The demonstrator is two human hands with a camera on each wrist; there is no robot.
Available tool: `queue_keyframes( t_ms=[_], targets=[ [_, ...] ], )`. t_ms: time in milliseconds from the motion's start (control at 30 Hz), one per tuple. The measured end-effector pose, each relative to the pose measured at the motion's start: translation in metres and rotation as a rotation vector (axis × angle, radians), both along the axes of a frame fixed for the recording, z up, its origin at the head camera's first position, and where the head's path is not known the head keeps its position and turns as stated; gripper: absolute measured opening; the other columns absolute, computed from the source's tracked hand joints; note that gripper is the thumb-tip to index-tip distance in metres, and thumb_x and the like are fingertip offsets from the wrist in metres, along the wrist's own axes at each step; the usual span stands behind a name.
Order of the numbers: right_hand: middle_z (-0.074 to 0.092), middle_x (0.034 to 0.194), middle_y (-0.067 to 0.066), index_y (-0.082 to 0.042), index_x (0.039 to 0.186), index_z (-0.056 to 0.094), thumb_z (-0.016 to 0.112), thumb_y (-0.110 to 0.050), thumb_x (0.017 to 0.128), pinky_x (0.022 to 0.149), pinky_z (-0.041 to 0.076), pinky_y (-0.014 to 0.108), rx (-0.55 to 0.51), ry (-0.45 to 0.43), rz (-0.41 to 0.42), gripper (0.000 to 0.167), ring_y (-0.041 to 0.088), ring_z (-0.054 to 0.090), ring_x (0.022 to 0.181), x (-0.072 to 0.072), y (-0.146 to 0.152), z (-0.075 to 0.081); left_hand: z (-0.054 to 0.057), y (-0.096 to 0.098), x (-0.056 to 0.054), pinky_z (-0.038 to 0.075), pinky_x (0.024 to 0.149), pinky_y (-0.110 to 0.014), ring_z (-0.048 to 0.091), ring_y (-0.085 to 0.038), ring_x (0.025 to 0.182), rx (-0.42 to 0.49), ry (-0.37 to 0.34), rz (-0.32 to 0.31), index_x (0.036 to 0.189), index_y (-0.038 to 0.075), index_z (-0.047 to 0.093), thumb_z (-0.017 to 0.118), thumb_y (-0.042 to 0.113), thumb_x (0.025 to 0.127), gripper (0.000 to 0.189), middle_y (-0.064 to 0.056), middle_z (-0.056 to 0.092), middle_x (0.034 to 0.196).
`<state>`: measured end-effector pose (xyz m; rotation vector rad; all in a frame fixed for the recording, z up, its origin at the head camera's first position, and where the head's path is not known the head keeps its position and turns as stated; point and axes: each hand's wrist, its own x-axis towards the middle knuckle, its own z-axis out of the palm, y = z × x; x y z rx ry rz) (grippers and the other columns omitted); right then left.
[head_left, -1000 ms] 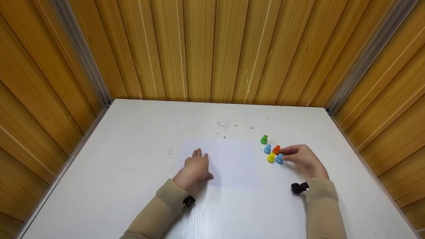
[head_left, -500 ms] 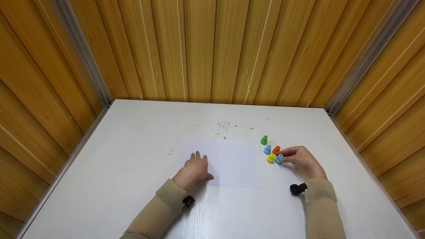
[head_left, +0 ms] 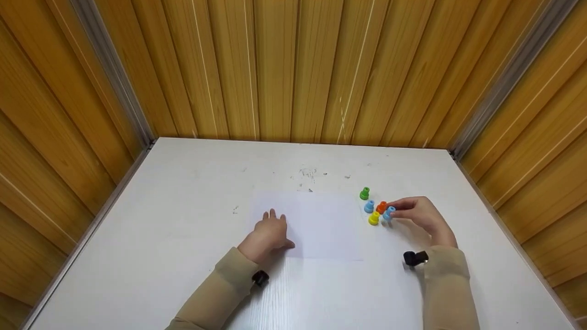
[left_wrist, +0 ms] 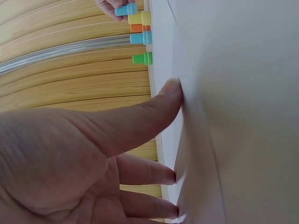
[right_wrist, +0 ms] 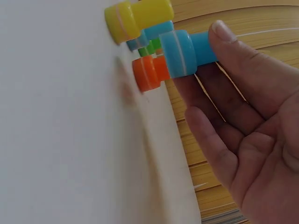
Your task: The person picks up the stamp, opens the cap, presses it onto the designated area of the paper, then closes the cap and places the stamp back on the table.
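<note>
My right hand (head_left: 424, 217) pinches a light-blue stamp (head_left: 389, 213) by its narrow handle, thumb on one side and fingers behind. In the right wrist view this blue stamp (right_wrist: 181, 54) is lifted just off the table, wide base down. Close by stand an orange stamp (head_left: 381, 207), a yellow stamp (head_left: 374, 218), a second blue stamp (head_left: 369, 206) and, farther back, a green stamp (head_left: 364, 193), all upright. On a white sheet of paper (head_left: 325, 224), my left hand (head_left: 269, 231) rests with spread fingertips; its thumb touches the paper in the left wrist view.
The white table (head_left: 192, 183) carries dark scuff marks (head_left: 308, 173) behind the paper. Wood-patterned panels (head_left: 275, 68) rise at the back and both sides. A black wrist camera (head_left: 415, 258) juts from the right sleeve, another black camera (head_left: 260, 277) from the left.
The right hand has taken the nearer blue stamp by its handle and raised it slightly from the table, up and to the right. The left hand stays on the paper.
</note>
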<state>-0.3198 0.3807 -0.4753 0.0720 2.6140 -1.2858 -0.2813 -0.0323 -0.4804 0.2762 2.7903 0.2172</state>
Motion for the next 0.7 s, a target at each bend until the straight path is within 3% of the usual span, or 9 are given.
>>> queue_keyframes(
  t_ms=[133, 233, 567, 700],
  targets=[
    [0.074, 0.128, 0.006, -0.013, 0.128, 0.073, 0.082, -0.034, 0.089, 0.100, 0.053, 0.023, -0.001, 0.078, 0.009, 0.045, 0.016, 0.066, 0.112, 0.001, -0.008, 0.013, 0.000, -0.001, 0.001, 0.043, 0.120, -0.050, 0.034, -0.046, 0.152, -0.015, 0.013, -0.018, 0.154, -0.002, 0.043, 0.079, 0.050, 0.087, 0.092, -0.033, 0.033, 0.162],
    [0.075, 0.127, 0.005, -0.012, 0.127, 0.074, 0.081, -0.033, 0.090, 0.092, 0.054, 0.015, -0.034, 0.137, 0.019, 0.043, 0.012, 0.067, 0.108, 0.002, -0.018, 0.020, 0.000, -0.001, 0.001, 0.044, 0.119, -0.051, 0.033, -0.046, 0.152, -0.008, 0.012, -0.015, 0.154, -0.002, 0.042, 0.079, 0.049, 0.087, 0.092, -0.032, 0.032, 0.162],
    [0.077, 0.122, 0.001, -0.007, 0.124, 0.074, 0.080, -0.026, 0.092, 0.091, 0.056, 0.014, -0.163, 0.244, 0.040, 0.038, 0.004, 0.068, 0.105, 0.008, -0.055, 0.036, 0.003, -0.001, 0.001, 0.044, 0.118, -0.052, 0.033, -0.043, 0.153, 0.004, 0.003, -0.004, 0.154, 0.001, 0.044, 0.079, 0.052, 0.087, 0.092, -0.030, 0.033, 0.163],
    [0.079, 0.114, -0.003, -0.004, 0.122, 0.074, 0.080, -0.022, 0.091, 0.091, 0.057, 0.016, -0.247, 0.291, 0.073, 0.036, 0.005, 0.070, 0.101, 0.010, -0.072, 0.035, 0.004, 0.002, 0.000, 0.048, 0.115, -0.051, 0.038, -0.039, 0.152, 0.024, 0.041, -0.049, 0.152, 0.001, 0.047, 0.073, 0.056, 0.090, 0.087, -0.028, 0.039, 0.161]
  ],
)
